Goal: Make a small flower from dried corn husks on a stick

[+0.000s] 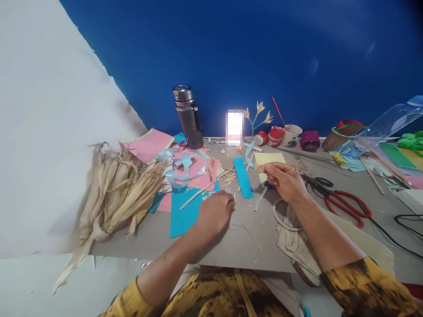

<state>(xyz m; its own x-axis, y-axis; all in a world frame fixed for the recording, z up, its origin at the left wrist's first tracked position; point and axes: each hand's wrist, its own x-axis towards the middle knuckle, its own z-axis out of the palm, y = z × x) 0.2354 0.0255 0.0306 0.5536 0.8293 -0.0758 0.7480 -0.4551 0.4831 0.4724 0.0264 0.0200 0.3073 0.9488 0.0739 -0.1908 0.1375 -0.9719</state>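
My right hand (284, 178) is raised over the table, thumb and fingers pinching a small piece of dried corn husk (260, 168). Just behind it, a curl of light blue ribbon (249, 158) hangs below a blue-stemmed spray of husk flowers (254, 121). My left hand (216, 211) rests low at the table, its fingers curled and the tips hidden; what they hold, if anything, does not show. Beside that hand lie a blue paper sheet (183, 218) and pale husk scraps (229, 176). A blue paper strip (243, 178) lies between my hands.
A bundle of dried corn husks (109, 198) lies left, near a coil of ribbon (188, 169). A dark flask (190, 123) stands behind. To the right are red-handled scissors (350, 204), a paper cup (292, 134) and a tilted clear bottle (385, 123). A blue wall (211, 53) rises behind.
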